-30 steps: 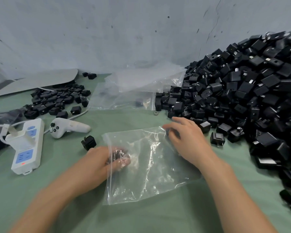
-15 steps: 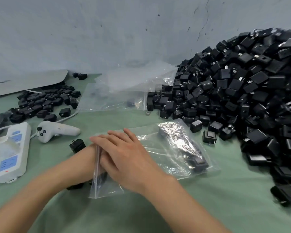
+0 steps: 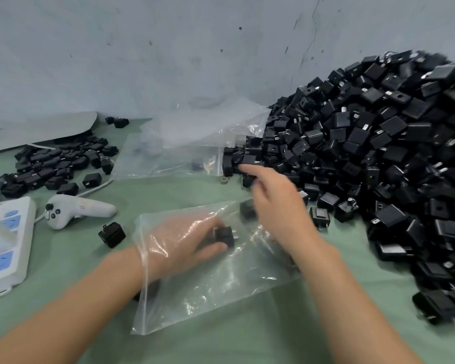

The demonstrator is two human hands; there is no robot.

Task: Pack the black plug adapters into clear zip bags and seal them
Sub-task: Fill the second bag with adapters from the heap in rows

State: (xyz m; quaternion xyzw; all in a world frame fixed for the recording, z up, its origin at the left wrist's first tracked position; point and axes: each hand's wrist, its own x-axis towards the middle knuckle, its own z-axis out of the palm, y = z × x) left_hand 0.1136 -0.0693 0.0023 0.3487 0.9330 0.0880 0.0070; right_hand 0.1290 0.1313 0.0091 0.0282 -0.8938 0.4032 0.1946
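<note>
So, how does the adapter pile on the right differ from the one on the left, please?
The right pile is far bigger and heaped high; the left pile is small and low. The right hand reaches to the right pile; none nears the left pile. Both are black and unbagged.

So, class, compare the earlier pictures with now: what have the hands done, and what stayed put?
The right hand left the mouth of the zip bag and reached toward the adapter pile. The left hand pushed deeper into the bag and grips an adapter. Power strip and white controller stayed put.
</note>
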